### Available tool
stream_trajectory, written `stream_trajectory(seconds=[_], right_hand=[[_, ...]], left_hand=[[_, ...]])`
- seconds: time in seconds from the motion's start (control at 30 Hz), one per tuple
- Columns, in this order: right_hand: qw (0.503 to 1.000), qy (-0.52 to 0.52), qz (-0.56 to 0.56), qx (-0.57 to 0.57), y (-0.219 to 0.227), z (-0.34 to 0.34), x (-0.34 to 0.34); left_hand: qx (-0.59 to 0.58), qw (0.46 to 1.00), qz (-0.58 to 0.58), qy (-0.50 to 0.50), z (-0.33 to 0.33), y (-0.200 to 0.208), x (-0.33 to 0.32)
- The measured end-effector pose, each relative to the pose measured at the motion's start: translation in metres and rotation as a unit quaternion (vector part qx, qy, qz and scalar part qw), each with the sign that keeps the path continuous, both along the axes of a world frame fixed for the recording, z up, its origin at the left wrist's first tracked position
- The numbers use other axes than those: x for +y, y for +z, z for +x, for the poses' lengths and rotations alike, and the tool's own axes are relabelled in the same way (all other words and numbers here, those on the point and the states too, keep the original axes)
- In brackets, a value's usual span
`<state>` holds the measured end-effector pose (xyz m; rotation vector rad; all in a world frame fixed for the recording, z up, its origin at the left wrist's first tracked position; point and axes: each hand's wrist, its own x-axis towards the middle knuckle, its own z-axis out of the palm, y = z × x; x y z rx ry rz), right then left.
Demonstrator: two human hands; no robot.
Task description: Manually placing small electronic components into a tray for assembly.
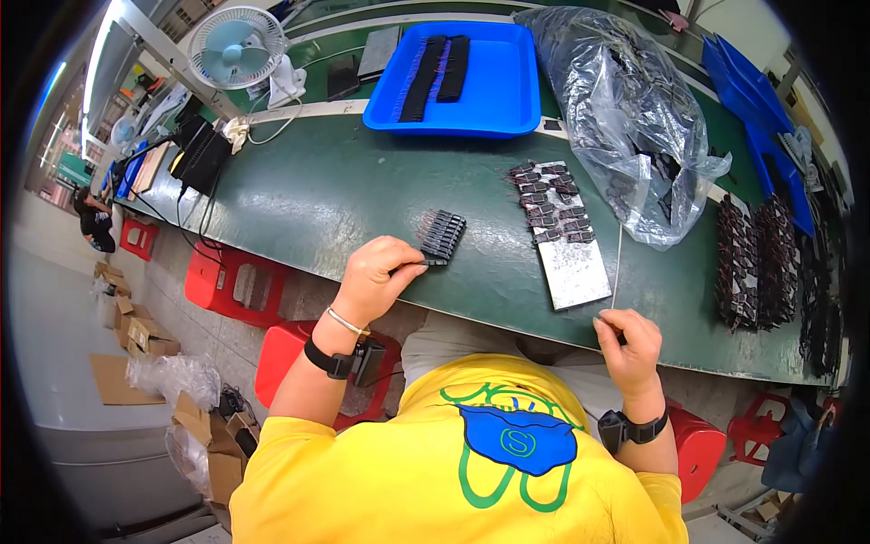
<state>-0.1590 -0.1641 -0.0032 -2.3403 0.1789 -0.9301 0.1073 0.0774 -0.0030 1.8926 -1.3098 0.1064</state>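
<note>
My left hand (379, 270) pinches a small black piece (433, 262) at the near end of a row of black plastic parts (443, 233) with thin wires, lying on the green table. In my right hand (630, 337), by the table's front edge, is a thin pale rod (618, 263), its far end reaching toward a clear plastic bag (634, 118). Between the hands lies a whitish board (575, 272), its far part covered by two columns of small black parts with wires (551, 204). I cannot make out what the rod is.
A blue tray (498, 77) holding black strips stands at the back. Boards packed with black wired parts (757, 263) lie at the right. A fan (237, 50) and a black device (201, 156) stand left. Red stools (237, 281) are under the table edge.
</note>
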Motion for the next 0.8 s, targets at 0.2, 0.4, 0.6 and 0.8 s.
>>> stream_trajectory(seconds=[0.2,0.4,0.6,0.8], right_hand=[[1.0,-0.019,0.003,-0.005,-0.003,-0.002,0.001],[1.0,-0.027,-0.007,-0.01,-0.004,-0.006,0.0],[0.994,-0.016,0.102,0.034,0.002,-0.005,-0.002],[0.995,-0.007,0.077,0.067,0.025,0.021,-0.029]], left_hand=[[-0.035,0.999,0.019,-0.004,0.005,-0.002,-0.002],[-0.057,0.998,-0.012,0.028,-0.002,0.001,-0.009],[-0.008,0.993,-0.091,0.076,-0.027,-0.002,-0.01],[0.021,0.987,-0.096,-0.129,-0.059,-0.003,-0.041]])
